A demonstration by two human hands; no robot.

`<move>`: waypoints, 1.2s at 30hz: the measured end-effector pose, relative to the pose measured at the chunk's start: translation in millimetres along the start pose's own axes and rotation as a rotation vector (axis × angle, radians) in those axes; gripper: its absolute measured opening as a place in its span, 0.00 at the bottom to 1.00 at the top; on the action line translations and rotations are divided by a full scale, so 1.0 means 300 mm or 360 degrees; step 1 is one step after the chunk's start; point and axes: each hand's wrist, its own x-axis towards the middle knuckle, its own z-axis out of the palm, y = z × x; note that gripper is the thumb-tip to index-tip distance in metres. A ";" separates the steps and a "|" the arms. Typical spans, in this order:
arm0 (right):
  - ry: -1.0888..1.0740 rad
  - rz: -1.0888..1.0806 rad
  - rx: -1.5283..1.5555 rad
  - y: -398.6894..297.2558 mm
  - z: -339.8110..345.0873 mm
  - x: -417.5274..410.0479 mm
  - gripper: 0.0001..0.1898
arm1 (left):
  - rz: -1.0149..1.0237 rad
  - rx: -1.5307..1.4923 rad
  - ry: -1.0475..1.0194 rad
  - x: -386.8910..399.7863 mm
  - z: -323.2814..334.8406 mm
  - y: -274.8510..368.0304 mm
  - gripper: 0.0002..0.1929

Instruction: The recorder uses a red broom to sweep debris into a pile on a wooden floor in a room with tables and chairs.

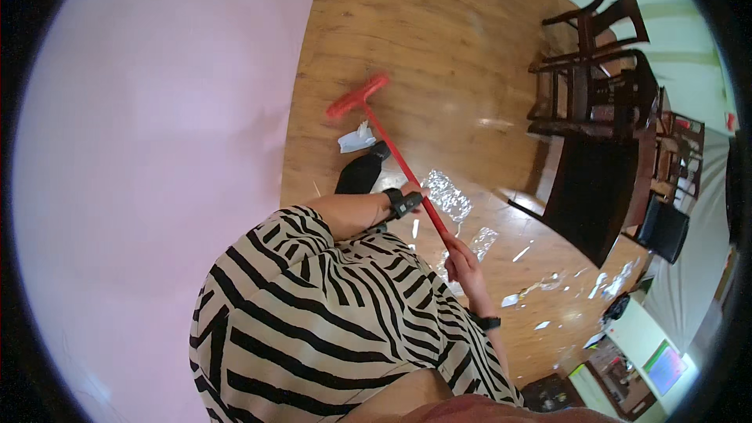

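My left hand (416,192) is closed around the middle of the red handle of a broom (396,153). My right hand (463,261) grips the same handle lower down, near its top end and close to my body. The broom's wide red head (357,96), slightly blurred, is at the floor beyond my foot. Just short of it lies a crumpled white piece of paper or tissue (356,139). A dark shoe (380,150) shows beside the handle. Crinkled clear plastic wrap (447,195) lies on the wooden floor right of the handle, partly beside my hands.
A pale pinkish wall or panel (153,158) runs along the left. Dark wooden chairs (593,88) and a dark table (593,194) stand at the right. White scraps (510,300) and more plastic (620,282) are strewn on the floor at lower right, near a white desk (637,329).
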 end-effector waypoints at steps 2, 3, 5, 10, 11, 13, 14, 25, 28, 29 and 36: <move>-0.0013 -0.0072 0.0165 0.110 0.053 0.035 0.20 | 0.0185 -0.0111 0.0169 0.008 -0.067 -0.054 0.13; -0.0094 -0.0079 0.0205 0.156 0.072 0.061 0.21 | 0.0246 0.0219 0.0351 0.028 -0.091 -0.064 0.11; -0.0190 -0.0030 0.0314 0.241 0.111 0.129 0.22 | 0.0382 0.0319 0.0592 0.051 -0.143 -0.121 0.08; -0.0148 0.0138 0.0513 0.462 0.145 0.095 0.23 | 0.0210 0.0504 0.0691 0.107 -0.112 -0.322 0.09; -0.0087 0.0163 0.0522 0.517 0.133 0.036 0.23 | 0.0163 0.0741 0.0510 0.114 -0.081 -0.373 0.10; 0.0006 0.0192 0.0589 0.616 0.105 -0.103 0.23 | 0.0129 0.1283 0.0155 0.114 0.019 -0.503 0.12; 0.0098 0.0190 0.0527 0.662 0.098 -0.192 0.22 | -0.0012 0.1310 -0.0133 0.108 0.083 -0.576 0.13; 0.0454 0.0190 0.0280 0.821 0.122 -0.787 0.21 | -0.0318 0.0039 -0.0195 -0.199 0.476 -0.947 0.11; 0.0315 0.0086 0.0269 0.811 0.161 -0.730 0.21 | -0.0166 0.0182 -0.0044 -0.246 0.366 -0.885 0.12; 0.0252 0.0076 0.0284 0.797 0.181 -0.689 0.21 | 0.0179 -0.0038 -0.0220 -0.265 0.280 -0.877 0.15; -0.0664 -0.0017 0.0626 0.646 0.451 -0.151 0.27 | 0.0437 0.0375 0.0742 -0.274 -0.296 -0.665 0.07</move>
